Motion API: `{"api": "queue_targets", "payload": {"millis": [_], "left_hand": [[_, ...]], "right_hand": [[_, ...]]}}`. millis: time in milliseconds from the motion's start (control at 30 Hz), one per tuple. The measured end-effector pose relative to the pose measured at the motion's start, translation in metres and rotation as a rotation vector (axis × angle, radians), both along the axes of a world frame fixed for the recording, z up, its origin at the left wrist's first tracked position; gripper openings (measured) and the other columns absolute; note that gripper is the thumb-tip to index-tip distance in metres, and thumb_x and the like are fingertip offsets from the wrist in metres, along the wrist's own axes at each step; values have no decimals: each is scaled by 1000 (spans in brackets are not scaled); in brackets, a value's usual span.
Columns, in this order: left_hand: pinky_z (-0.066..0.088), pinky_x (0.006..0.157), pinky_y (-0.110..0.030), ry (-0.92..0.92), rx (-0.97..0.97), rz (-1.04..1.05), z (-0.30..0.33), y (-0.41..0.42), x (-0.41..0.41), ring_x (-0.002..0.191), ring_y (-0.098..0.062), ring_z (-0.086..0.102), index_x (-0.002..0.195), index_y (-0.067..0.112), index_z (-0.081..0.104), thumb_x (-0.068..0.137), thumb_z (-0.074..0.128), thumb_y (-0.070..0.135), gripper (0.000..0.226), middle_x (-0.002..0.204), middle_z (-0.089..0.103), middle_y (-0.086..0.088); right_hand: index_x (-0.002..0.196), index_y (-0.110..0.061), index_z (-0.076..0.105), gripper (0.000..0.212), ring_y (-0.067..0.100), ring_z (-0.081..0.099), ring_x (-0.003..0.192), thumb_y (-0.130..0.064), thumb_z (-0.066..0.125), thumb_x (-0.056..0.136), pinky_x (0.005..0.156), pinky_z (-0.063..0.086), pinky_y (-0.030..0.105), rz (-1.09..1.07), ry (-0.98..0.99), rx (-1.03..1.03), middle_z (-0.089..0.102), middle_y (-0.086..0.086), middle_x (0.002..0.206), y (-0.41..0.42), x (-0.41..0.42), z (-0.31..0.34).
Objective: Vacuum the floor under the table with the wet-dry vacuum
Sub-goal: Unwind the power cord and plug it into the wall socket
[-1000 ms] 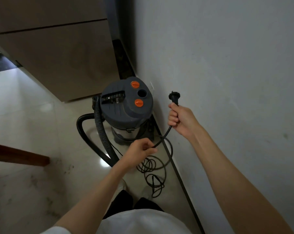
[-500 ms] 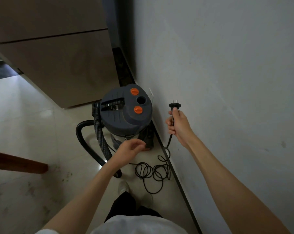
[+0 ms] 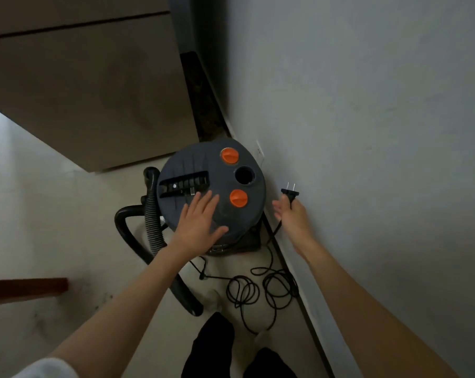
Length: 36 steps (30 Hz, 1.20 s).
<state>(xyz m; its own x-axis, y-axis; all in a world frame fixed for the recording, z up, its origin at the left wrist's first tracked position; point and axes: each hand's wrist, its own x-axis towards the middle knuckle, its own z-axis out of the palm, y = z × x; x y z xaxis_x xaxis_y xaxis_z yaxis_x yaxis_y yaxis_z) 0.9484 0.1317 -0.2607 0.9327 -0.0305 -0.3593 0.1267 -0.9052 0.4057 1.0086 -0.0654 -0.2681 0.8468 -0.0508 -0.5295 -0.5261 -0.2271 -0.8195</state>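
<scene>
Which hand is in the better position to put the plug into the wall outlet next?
The right hand, probably: it already holds the plug, prongs up, beside the wall outlet. The left hand lies flat on the vacuum lid.

Your left hand (image 3: 200, 222) lies flat on the vacuum lid (image 3: 211, 186) and hides the lid's near, seven-o'clock part; the canister below it is almost wholly masked by the lid and your forearm. Your right hand (image 3: 292, 214) covers the stretch of power cord (image 3: 258, 293) just under the plug (image 3: 290, 192), and how your fingers close around it cannot be read from this angle. The hose (image 3: 153, 222) runs behind the lid at nine o'clock, so its joint is out of sight. The red-brown wooden piece (image 3: 26, 289) is cut by the frame's nine-o'clock edge. Your legs (image 3: 214, 347) leave at six o'clock. The wall plate (image 3: 260, 153) beyond the lid is too small to make out.
</scene>
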Motion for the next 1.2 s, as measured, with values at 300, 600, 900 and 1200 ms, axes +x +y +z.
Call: {"api": "queue_targets", "payload": {"millis": [300, 600, 900, 1200], "left_hand": [[-17, 112, -39, -31, 167, -170, -90, -3, 57, 136, -20, -31, 146, 15, -18, 65, 34, 86, 119, 155, -23, -4], [16, 113, -49, -109, 229, -157, -108, 1, 59, 144, -26, 12, 147, 4, 24, 58, 68, 72, 120, 155, 20, -13], [-4, 115, -37, -59, 196, -81, -96, 50, 69, 142, -22, -14, 147, 7, 1, 62, 75, 59, 124, 154, -9, -5], [-8, 114, -33, -61, 177, -35, -92, 92, 89, 140, -21, -19, 149, 2, 6, 64, 75, 57, 122, 153, -12, -8]], "right_hand": [[87, -17, 48, 25, 7, 47, 73, -26, 33, 104, 64, 37, 23, 59, 100, -56, 49, -7, 81, 11, 47, -107], [103, -21, 57, 47, 18, 60, 104, -60, 40, 84, 98, 45, 41, 98, 183, 53, 65, 3, 109, 18, 50, -146], [103, -20, 53, 26, 20, 60, 107, -40, 36, 101, 102, 44, 42, 160, 236, 172, 63, 7, 112, 65, 66, -136], [94, -25, 51, 24, 27, 55, 115, -40, 33, 102, 107, 40, 44, 120, 244, 239, 58, 11, 117, 117, 92, -128]]}}
